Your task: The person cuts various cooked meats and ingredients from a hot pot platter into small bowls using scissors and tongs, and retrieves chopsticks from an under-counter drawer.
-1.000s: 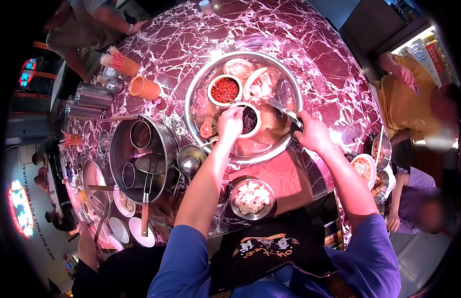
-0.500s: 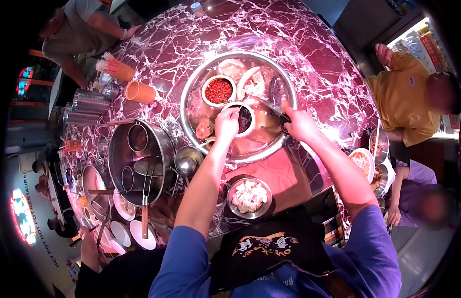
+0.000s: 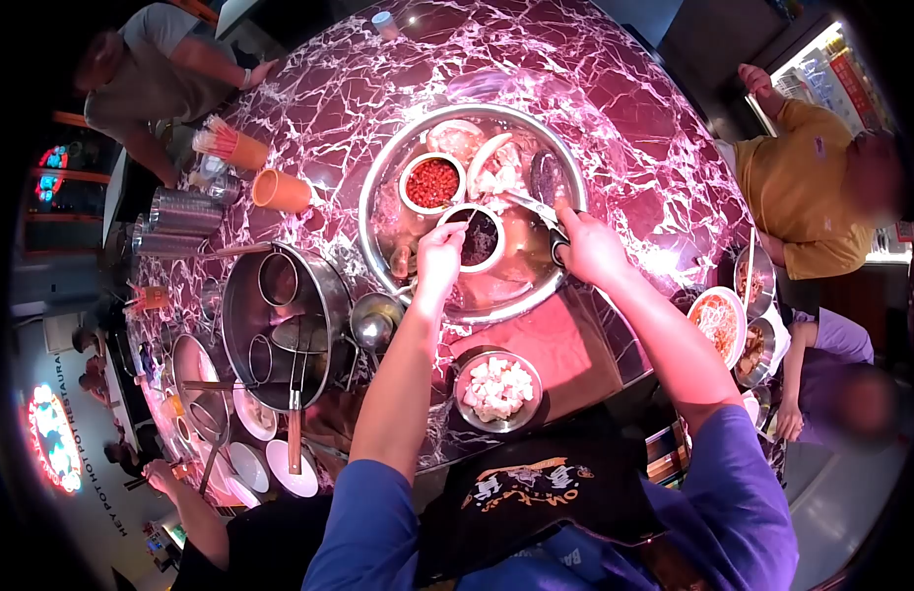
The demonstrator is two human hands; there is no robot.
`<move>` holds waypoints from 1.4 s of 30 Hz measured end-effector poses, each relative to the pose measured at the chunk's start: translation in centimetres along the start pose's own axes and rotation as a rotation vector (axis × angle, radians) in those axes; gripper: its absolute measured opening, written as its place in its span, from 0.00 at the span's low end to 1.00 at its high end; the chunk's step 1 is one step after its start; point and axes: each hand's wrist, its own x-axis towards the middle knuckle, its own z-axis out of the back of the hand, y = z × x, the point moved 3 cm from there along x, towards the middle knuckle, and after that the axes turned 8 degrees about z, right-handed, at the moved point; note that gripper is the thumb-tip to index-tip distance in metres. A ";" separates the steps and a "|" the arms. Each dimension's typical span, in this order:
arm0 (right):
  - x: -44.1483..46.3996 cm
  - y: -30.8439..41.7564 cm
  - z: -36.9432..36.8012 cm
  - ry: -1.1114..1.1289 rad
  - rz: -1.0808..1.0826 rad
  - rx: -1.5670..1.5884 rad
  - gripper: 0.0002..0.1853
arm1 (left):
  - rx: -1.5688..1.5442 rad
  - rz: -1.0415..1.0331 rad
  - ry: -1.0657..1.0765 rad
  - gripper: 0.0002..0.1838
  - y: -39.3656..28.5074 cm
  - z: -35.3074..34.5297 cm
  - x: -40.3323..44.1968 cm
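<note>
My right hand grips a pair of black-handled scissors, blades pointing left over pale meat pieces in a large round metal tray. My left hand is closed in a pinch at the left rim of a white bowl of dark contents. A thin dark line shows near its fingertips, too fine to name. Touching that bowl is another white bowl of chopped red pieces. A long dark item lies at the tray's right side.
Nearer me, a metal bowl of white chunks stands by a reddish cloth. Left are a big pot with strainers, a ladle and orange cups. Food bowls stand right. Other people are around the counter.
My left hand has shifted slightly left and down, uncovering more of the dark bowl. The scissors have turned a little, their blades showing brighter. The view has tilted slightly.
</note>
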 end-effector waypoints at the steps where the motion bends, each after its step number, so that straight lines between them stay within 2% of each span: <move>1: 0.0 0.0 0.0 0.003 0.004 -0.024 0.29 | 0.005 0.006 -0.013 0.11 -0.1 0.1 0.1; 5: -2.3 -0.2 2.8 0.100 -0.046 -0.086 0.29 | 0.022 0.007 -0.023 0.11 0.8 0.7 0.5; 7: -2.3 -0.6 2.8 0.067 -0.043 -0.093 0.29 | 0.021 -0.001 -0.023 0.11 1.5 0.8 0.4; 10: -0.8 -0.4 2.4 -0.017 0.076 -0.079 0.27 | -0.011 -0.001 0.026 0.11 1.2 0.3 0.1; 13: 0.6 -1.5 0.1 -0.025 0.122 -0.067 0.27 | 0.014 0.014 0.018 0.12 1.0 0.2 -0.3; 17: -0.9 -2.4 1.2 0.024 0.158 -0.033 0.24 | -0.062 -0.043 -0.006 0.12 1.1 0.4 -0.7; 23: -6.4 -1.1 6.6 0.054 0.016 0.100 0.25 | -0.103 -0.087 0.040 0.12 2.0 1.6 -2.6; 25: -9.2 -1.4 7.0 0.056 -0.081 0.197 0.30 | -0.085 -0.085 -0.015 0.12 1.0 2.2 -5.9; 27: -12.5 0.4 7.5 0.037 -0.097 0.320 0.33 | 0.033 -0.237 -0.079 0.12 1.1 3.3 -9.4; 28: -14.2 0.8 6.6 -0.010 -0.040 0.421 0.35 | 0.053 -0.103 -0.069 0.13 1.8 4.2 -11.7; 31: -18.7 4.7 3.9 0.051 -0.056 0.534 0.35 | 0.044 -0.121 -0.099 0.13 3.9 5.4 -18.8; 32: -19.9 6.0 2.7 0.113 -0.073 0.474 0.35 | 0.117 -0.131 -0.126 0.13 4.6 5.8 -21.2; 35: -23.6 9.2 -1.5 0.161 -0.058 0.341 0.36 | 0.071 -0.107 -0.111 0.13 7.4 6.5 -27.5; 37: -26.3 9.5 -5.0 0.070 0.058 0.252 0.35 | 0.191 -0.131 -0.175 0.12 9.6 7.3 -30.7; 39: -28.6 10.2 -6.7 0.017 0.124 0.252 0.35 | 0.107 -0.023 -0.163 0.12 12.1 8.0 -32.7; 40: -29.8 10.1 -7.6 0.124 -0.012 0.387 0.33 | 0.106 0.042 -0.162 0.12 13.3 8.4 -33.4; 41: -30.5 10.5 -7.9 0.120 -0.013 0.383 0.33 | 0.103 0.038 -0.158 0.12 13.9 8.7 -33.9; 42: -31.1 10.8 -8.3 0.162 -0.100 0.553 0.32 | 0.097 0.010 -0.160 0.12 14.7 8.9 -34.2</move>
